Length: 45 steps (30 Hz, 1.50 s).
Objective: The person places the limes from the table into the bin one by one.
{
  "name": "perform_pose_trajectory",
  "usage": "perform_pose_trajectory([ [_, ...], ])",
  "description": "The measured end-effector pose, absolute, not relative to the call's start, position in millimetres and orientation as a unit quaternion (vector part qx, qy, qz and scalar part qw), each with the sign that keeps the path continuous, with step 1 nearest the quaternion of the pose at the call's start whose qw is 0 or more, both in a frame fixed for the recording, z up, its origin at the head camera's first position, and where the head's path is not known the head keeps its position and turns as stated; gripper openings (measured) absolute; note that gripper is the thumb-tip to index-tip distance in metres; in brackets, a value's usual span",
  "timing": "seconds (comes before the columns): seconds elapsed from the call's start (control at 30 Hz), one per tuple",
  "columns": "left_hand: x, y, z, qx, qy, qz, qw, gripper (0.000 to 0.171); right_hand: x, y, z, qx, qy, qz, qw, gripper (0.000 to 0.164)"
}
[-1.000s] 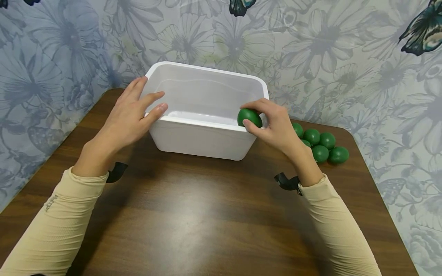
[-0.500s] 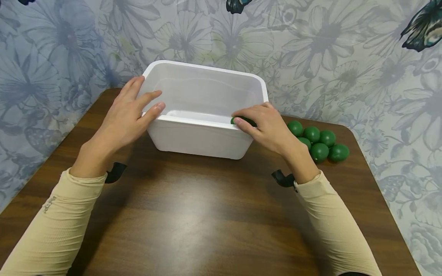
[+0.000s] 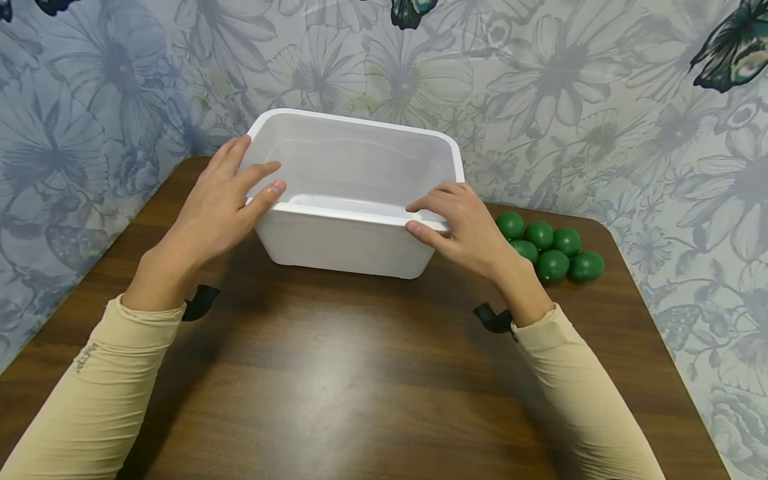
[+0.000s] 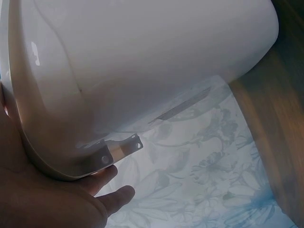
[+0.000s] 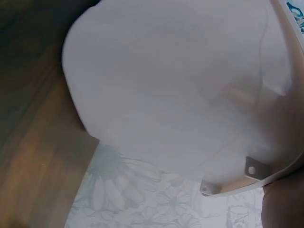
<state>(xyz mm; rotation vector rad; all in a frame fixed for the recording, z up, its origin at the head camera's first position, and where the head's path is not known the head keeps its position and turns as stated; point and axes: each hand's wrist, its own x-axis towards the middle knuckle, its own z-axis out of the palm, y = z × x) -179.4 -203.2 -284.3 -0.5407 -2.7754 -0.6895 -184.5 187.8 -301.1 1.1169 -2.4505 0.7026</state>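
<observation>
the right hand (image 3: 465,230), digits parted and no ball showing, straddles the rim of the white tub (image 3: 345,243); the green ball gripped a second ago is out of sight, probably inside. the left hand (image 3: 217,203) lies spread at the other end; more green balls (image 3: 540,237) sit beyond.

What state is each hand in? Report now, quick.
Left hand: open, resting against the white tub at its left end.
Right hand: open, at the tub's near right corner, with nothing visible in its grasp.
</observation>
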Motion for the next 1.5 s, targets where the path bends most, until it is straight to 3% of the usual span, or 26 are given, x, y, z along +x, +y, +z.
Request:
perform_pose_trajectory([
  [0.2, -178.6, -205.6, -284.7, -0.184, -0.946, -0.241, 0.114, 0.066, -179.7, 192.5, -308.6, 0.392, -0.847, 0.286, 0.218, 0.067],
  [0.3, -178.9, -206.1, -283.9, -0.185, -0.946, -0.239, 0.117, 0.066, -176.9, 199.7, -313.1, 0.381, -0.839, 0.302, 0.245, 0.075],
  [0.53, -178.0, -208.4, -281.6, -0.179, -0.947, -0.241, 0.113, 0.066, -173.0, 222.7, -323.1, 0.338, -0.839, 0.321, 0.279, 0.073],
  [0.8, -177.5, -210.1, -282.1, -0.183, -0.946, -0.242, 0.117, 0.066, -169.1, 256.6, -337.6, 0.259, -0.869, 0.328, 0.264, 0.071],
  [1.2, -175.7, -207.6, -282.7, -0.190, -0.943, -0.245, 0.119, 0.066, -150.2, 313.0, -357.5, 0.152, -0.916, 0.306, 0.210, 0.053],
  [1.5, -176.8, -207.5, -283.8, -0.197, -0.944, -0.233, 0.123, 0.067, -136.9, 349.3, -360.5, 0.077, -0.930, 0.305, 0.190, 0.056],
])
